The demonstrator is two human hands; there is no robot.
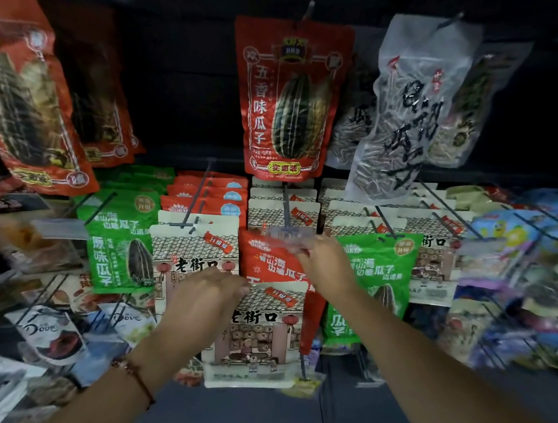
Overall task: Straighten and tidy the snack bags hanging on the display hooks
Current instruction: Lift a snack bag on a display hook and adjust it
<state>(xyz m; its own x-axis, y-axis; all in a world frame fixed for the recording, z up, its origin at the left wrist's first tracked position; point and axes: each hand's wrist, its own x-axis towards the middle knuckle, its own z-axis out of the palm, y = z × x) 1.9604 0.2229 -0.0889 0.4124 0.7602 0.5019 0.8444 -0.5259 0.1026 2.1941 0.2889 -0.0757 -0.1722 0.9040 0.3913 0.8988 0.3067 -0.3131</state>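
In the head view, your left hand pinches the top left corner of a cream foil snack bag printed with an old shopfront, which sits just below frame centre and appears to be off any hook. Your right hand, at 1 o'clock from that bag, reaches to the clear plastic price tag at the tip of the grey wire display hook; its fingers curl at the tag, but motion blur means I cannot tell whether they grip it or only touch it. Behind the cream bag hangs a red foil seed bag, with a green foil seed bag at 3 o'clock. The risk, as I judge it: held by 1 corner, the cream bag could tilt and miss the hook, or you could drag the red bag off its hook while threading. The cream bag's hang hole is hidden, the shelf edges at 9 and 3 o'clock are smeared, and the lower hooks are too dark to read.
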